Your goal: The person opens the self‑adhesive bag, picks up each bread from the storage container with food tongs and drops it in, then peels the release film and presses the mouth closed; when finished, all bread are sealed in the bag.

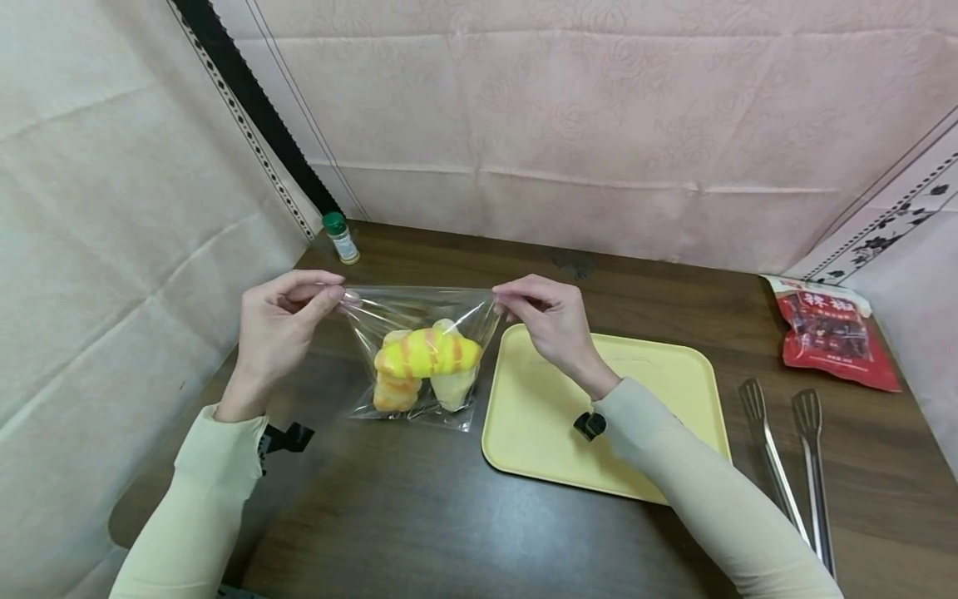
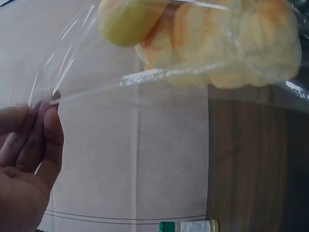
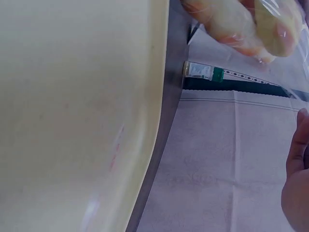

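Note:
Between my hands a clear plastic bag [image 1: 419, 312] is stretched by its two top corners. Inside it lie several bread rolls: a bright yellow striped one [image 1: 428, 353] across the front, with paler ones [image 1: 397, 391] behind and below. My left hand [image 1: 284, 324] pinches the left top corner between thumb and fingers; the left wrist view shows the same pinch on the film. The right top corner is pinched by my right hand [image 1: 550, 320], above the far left edge of a yellow tray [image 1: 599, 466]. In the right wrist view that hand is partly cut off.
Two metal tongs-like utensils with slotted ends [image 1: 812, 449] lie right of the tray. A red snack packet [image 1: 838, 337] rests at the far right. A small green-capped bottle [image 1: 343, 241] stands at the back left. Cloth [image 1: 569, 125] hangs behind the brown table [image 1: 389, 516].

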Tool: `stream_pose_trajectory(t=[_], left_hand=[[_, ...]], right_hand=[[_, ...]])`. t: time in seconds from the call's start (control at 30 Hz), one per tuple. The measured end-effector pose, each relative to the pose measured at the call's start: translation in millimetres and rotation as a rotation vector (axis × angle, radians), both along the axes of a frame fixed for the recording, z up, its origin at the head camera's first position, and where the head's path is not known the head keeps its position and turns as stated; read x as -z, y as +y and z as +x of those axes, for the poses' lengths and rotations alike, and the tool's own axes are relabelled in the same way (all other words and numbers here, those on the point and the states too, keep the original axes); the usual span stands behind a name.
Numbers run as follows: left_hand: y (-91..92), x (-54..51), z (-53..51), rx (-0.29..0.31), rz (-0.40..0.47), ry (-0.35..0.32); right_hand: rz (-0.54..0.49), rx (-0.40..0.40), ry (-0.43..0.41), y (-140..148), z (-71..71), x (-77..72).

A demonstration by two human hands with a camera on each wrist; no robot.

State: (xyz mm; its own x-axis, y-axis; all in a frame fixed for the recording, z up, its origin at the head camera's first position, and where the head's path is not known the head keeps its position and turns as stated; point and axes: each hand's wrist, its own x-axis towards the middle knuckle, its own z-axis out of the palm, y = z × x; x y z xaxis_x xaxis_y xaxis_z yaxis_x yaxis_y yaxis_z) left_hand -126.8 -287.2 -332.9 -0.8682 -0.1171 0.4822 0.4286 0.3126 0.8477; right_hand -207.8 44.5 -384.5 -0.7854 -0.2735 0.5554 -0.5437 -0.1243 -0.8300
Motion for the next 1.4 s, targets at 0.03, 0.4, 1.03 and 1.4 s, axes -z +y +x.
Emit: stream_pose_trajectory(t=[0.03, 0.4, 1.03, 1.4], left_hand=[[-1.5, 0.4, -0.2, 0.017, 0.006, 0.011], [-12.3, 1.4, 1.3, 0.056, -0.069, -0.005], [22.5, -16.4, 14.8, -0.058, -0.061, -0.081], [35.4, -26.5, 18.6, 0.097, -0.013, -0.073]], right_hand=[[-0.004, -0.008, 0.007, 0.5, -0.7, 1.2], [-0.014, -0.062, 0.083, 7.7, -5.7, 4.3], [0.162, 0.049, 0.096, 10.7, -5.4, -30.3], [0.787, -0.185, 0.120, -54.0, 0.8, -111.5]])
